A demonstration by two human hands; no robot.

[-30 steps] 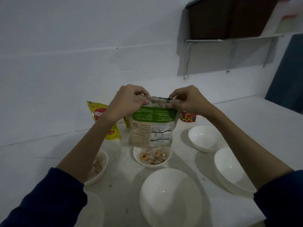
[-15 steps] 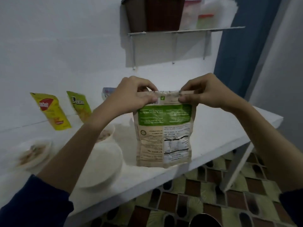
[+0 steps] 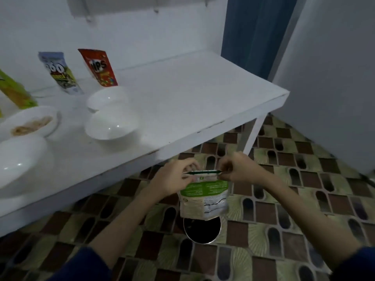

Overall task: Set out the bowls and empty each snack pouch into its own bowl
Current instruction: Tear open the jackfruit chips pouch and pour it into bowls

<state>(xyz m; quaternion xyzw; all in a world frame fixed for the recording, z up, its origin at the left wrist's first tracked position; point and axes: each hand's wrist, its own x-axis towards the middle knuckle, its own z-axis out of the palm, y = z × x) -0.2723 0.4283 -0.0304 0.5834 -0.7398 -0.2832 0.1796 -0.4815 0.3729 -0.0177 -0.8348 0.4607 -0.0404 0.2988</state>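
Foil-film pouch (image 3: 203, 196), light and crinkly, hangs above the bin (image 3: 202, 230), off the tabletop (image 3: 192, 94). Left hand (image 3: 174, 180) and right hand (image 3: 237, 169) pinch its top seal; grip there.

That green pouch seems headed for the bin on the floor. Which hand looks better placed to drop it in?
Probably the left hand. Both hands pinch the green pouch's top edge over the round bin, but the left covers more of the top, while the right hand pinches only the corner and could let go.

head-worn view, angled down, close above hands (image 3: 205, 177)
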